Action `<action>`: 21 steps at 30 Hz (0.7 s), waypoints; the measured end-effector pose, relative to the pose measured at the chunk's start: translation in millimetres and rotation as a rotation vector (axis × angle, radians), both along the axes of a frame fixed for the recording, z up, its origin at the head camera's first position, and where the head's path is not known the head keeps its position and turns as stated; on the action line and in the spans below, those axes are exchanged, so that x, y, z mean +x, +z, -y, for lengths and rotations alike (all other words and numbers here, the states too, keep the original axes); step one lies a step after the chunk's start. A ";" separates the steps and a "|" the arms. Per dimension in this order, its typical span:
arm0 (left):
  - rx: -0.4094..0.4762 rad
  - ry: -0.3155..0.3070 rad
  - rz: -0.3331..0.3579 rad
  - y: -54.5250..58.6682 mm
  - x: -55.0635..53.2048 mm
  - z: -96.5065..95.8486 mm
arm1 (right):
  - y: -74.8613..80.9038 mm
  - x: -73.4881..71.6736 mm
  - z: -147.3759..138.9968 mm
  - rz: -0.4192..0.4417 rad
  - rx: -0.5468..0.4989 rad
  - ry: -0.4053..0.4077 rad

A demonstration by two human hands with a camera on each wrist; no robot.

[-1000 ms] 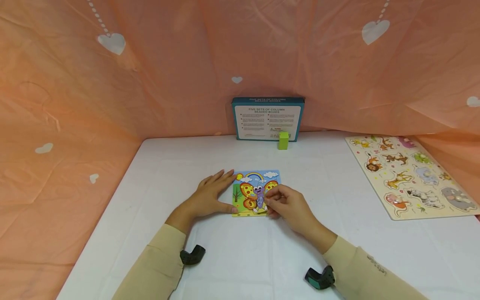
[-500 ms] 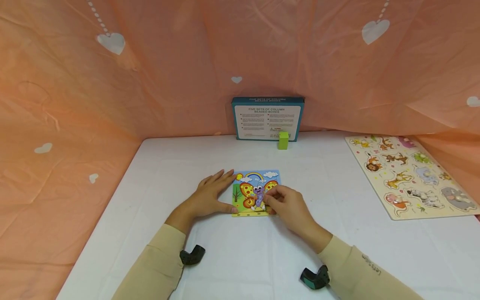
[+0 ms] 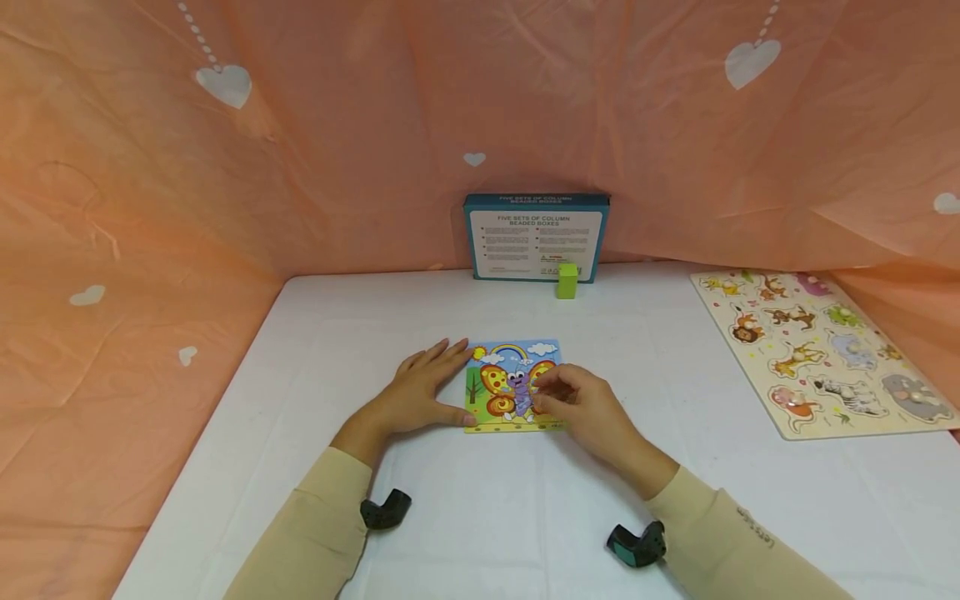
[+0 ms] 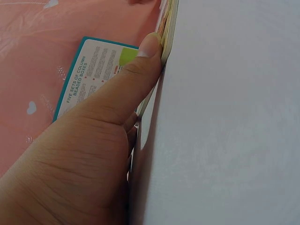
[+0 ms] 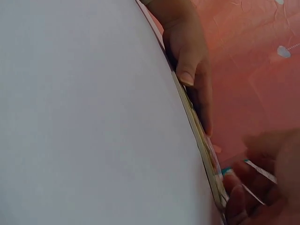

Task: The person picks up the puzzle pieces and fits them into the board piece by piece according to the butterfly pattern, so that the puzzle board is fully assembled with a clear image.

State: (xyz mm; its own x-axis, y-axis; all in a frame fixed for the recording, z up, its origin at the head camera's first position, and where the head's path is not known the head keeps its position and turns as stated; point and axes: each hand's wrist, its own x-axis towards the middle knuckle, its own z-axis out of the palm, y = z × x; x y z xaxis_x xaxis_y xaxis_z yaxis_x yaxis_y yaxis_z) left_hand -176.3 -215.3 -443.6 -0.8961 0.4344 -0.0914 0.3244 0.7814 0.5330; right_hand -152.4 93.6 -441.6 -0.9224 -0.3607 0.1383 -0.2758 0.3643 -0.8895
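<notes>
A small square butterfly jigsaw puzzle [image 3: 516,385] lies flat on the white table in the head view, a purple butterfly beneath a rainbow. My left hand [image 3: 420,393] rests along its left side, fingers extended, with the thumb [image 4: 149,46] on the near-left corner in the left wrist view. Over the puzzle's lower right is my right hand [image 3: 588,412], its fingers bent loosely and thumb slightly apart from the forefinger. These fingers hide the right wing pieces. Blur in the right wrist view covers the right fingers [image 5: 236,201] beside the board's edge; no lifted piece shows.
A teal-edged box [image 3: 536,242] stands at the table's back, with a green block [image 3: 567,282] before it. To the right lies an animal peg puzzle board [image 3: 817,358]. Orange cloth with white hearts hangs behind the white table [image 3: 360,325].
The puzzle's lower-right area, raised and uneven earlier, now looks flat. My right hand shifted left briefly, then back right and slightly up, its fingers loosening. The left hand stays put.
</notes>
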 end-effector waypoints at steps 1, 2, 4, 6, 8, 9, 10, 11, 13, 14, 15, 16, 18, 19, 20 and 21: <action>0.004 -0.004 -0.003 0.6 0.1 0.0 | -0.8 -0.2 -1.0 -0.017 0.034 0.034; 0.005 -0.008 -0.005 0.9 -0.1 -0.1 | -1.3 -0.3 -1.8 -0.036 0.072 0.065; 0.010 -0.016 -0.012 1.5 -0.1 -0.4 | -2.1 0.0 -2.8 -0.089 0.149 0.113; 0.011 -0.019 -0.014 2.1 -0.1 -0.7 | -2.6 0.8 -2.5 -0.127 0.211 0.141; 0.012 -0.018 -0.014 2.3 0.0 -1.1 | -3.0 1.8 -1.0 -0.160 0.272 0.149; 0.011 -0.016 -0.012 2.5 0.3 -1.1 | -3.2 2.4 0.1 -0.174 0.300 0.147; 0.008 -0.012 -0.008 2.7 0.5 -1.1 | -3.5 2.8 1.1 -0.189 0.324 0.145; 0.008 -0.009 -0.007 2.7 0.6 -1.1 | -3.5 3.4 2.3 -0.196 0.342 0.140; 0.012 -0.004 0.000 2.6 0.9 -1.0 | -3.5 4.2 4.1 -0.205 0.358 0.132; 0.013 -0.002 0.004 2.4 1.0 -0.9 | -3.4 4.6 4.8 -0.207 0.358 0.128; 0.014 0.001 0.008 2.3 1.1 -0.8 | -3.1 4.9 5.1 -0.208 0.354 0.126; 0.020 0.000 0.009 2.5 1.3 -0.9 | -3.2 5.1 5.3 -0.209 0.350 0.126; 0.028 0.000 0.009 2.4 1.5 -0.8 | -3.0 5.4 5.3 -0.212 0.342 0.129; 0.029 -0.001 0.008 2.3 1.5 -0.7 | -3.1 5.4 5.1 -0.216 0.339 0.133; 0.029 0.000 0.008 2.2 1.5 -0.7 | -3.2 5.3 4.8 -0.222 0.339 0.137; 0.030 0.000 0.008 2.2 1.6 -0.8 | -3.2 5.2 4.5 -0.228 0.338 0.141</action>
State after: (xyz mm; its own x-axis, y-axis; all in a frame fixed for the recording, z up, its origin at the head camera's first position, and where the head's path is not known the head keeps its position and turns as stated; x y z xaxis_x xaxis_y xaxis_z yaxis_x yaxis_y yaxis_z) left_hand -174.8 -214.6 -441.5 -0.8956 0.4367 -0.0852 0.3200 0.7653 0.5585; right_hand -147.2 89.1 -444.8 -0.8202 -0.5413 0.1850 -0.5195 0.5694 -0.6371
